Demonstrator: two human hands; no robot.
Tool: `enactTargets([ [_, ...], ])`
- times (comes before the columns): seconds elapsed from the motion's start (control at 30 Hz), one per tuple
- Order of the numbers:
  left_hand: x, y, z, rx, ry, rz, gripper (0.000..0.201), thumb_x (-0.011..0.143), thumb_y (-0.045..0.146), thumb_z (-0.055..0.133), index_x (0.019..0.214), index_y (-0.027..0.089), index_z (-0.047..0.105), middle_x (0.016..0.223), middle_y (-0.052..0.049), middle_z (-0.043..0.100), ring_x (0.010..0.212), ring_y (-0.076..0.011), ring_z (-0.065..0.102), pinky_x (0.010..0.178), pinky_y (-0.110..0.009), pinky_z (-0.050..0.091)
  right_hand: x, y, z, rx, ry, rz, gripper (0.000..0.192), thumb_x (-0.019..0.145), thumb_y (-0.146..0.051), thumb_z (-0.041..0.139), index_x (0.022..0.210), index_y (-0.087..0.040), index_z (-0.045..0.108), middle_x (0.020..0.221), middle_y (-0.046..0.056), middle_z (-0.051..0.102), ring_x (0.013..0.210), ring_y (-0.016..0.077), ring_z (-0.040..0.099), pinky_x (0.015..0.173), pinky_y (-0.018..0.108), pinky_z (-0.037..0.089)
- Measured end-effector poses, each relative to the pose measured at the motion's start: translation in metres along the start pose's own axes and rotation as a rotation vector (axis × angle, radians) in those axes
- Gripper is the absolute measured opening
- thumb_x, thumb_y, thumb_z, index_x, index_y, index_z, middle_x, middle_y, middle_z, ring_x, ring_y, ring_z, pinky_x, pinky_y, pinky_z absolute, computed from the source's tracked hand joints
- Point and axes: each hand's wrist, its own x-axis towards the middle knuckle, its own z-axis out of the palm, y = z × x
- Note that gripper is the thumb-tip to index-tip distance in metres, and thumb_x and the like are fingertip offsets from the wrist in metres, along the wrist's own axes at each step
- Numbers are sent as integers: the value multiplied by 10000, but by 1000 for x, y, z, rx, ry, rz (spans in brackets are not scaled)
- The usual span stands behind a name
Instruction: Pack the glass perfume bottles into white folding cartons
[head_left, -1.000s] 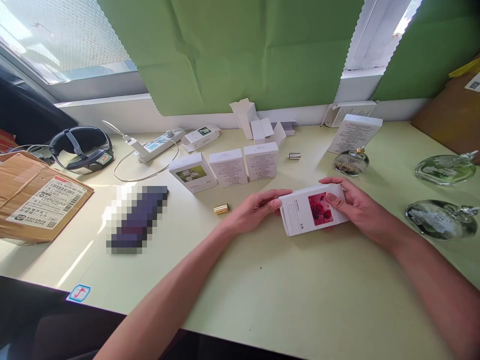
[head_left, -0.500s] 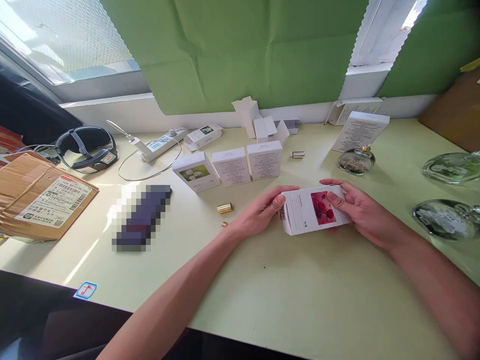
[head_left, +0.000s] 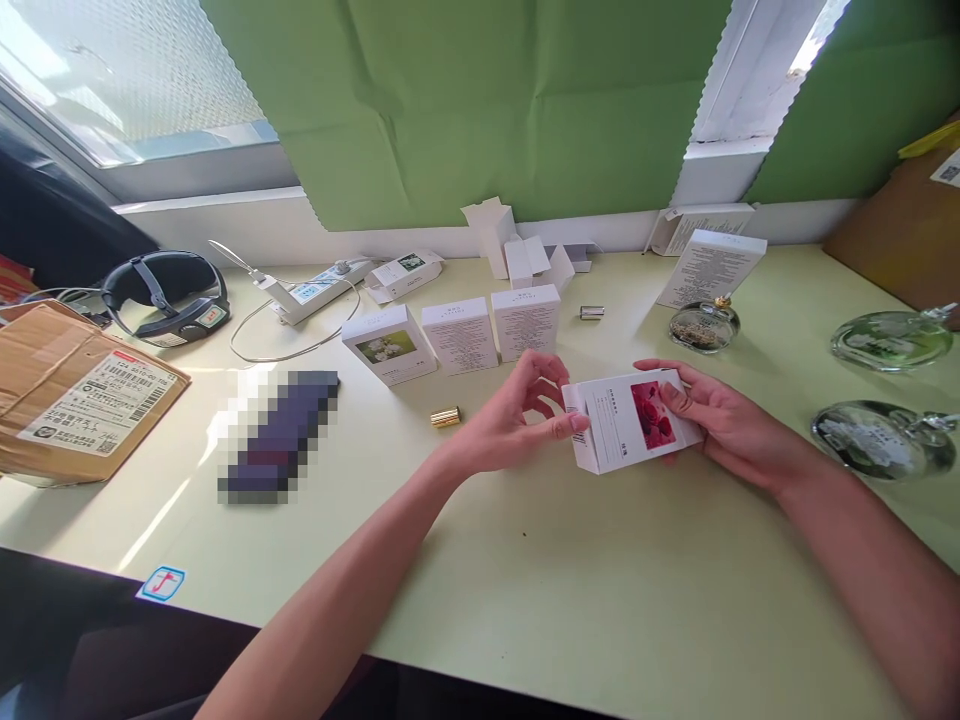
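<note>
A white carton (head_left: 615,425) with a red rose picture lies in my right hand (head_left: 720,425), thumb on its printed face and fingers beneath. My left hand (head_left: 514,420) is at the carton's left end. Its thumb touches the end flap, while the other fingers are curled loosely and apart, with nothing between them. Left of that hand, a gold cylindrical cap (head_left: 445,416) lies on its side on the table. Behind it stand three white cartons: one with a white-flower picture (head_left: 388,347), a text-covered one (head_left: 460,338) and another text-covered one (head_left: 525,325).
Glass bottles stand at right: a round one (head_left: 703,328), a green one (head_left: 889,340) and a clear one (head_left: 877,440). A silver cap (head_left: 592,312) lies behind. At left are a cardboard box (head_left: 82,400), a pixelated dark object (head_left: 285,430), a power strip (head_left: 322,293) and headgear (head_left: 169,300).
My left hand has loosened from the carton's end; its fingers have lifted and spread, with the thumb now at the flap. My right hand keeps its hold. The view has shifted slightly.
</note>
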Motion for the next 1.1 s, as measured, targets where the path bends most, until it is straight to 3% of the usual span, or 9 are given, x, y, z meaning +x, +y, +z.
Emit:
enactTargets([
  [0.1, 0, 1, 1, 19, -39, -48, 352, 874, 437, 671, 1042, 239, 433, 1151, -64, 596, 1017, -188, 614, 785, -316, 505, 0, 0, 0, -6, 1, 4, 505, 851, -473, 692, 1311, -359, 518, 1211, 40, 700, 801, 218, 723, 475, 294, 584],
  [0.47, 1, -8, 1, -257, -154, -35, 278, 922, 382, 615, 1087, 252, 433, 1105, -56, 596, 1088, -205, 606, 889, -388, 520, 1, 1, -1, -37, 18, -22, 478, 847, -459, 700, 1286, -369, 532, 1225, 31, 690, 854, 244, 731, 493, 313, 600],
  [0.8, 4, -22, 14, -216, -79, 99, 292, 924, 401, 606, 985, 249, 363, 1191, -65, 442, 1098, -183, 511, 761, -271, 514, -1, 2, 0, -39, 10, -10, 496, 841, -477, 706, 1295, -385, 529, 1183, 21, 705, 849, 240, 726, 510, 322, 613],
  [1.0, 5, -26, 18, -188, -67, 122, 265, 950, 390, 565, 1002, 255, 343, 1189, -61, 403, 1083, -169, 506, 747, -248, 512, -3, 0, 5, -64, 24, -7, 502, 844, -500, 693, 1303, -392, 519, 1233, 16, 691, 851, 231, 720, 531, 318, 618],
  [1.1, 4, -28, 17, -208, -62, 87, 330, 927, 400, 604, 1120, 283, 364, 1264, -75, 399, 1095, -186, 544, 749, -263, 527, -4, 0, 5, -93, 20, 0, 543, 840, -514, 692, 1334, -398, 499, 1197, 21, 710, 853, 241, 724, 532, 313, 612],
])
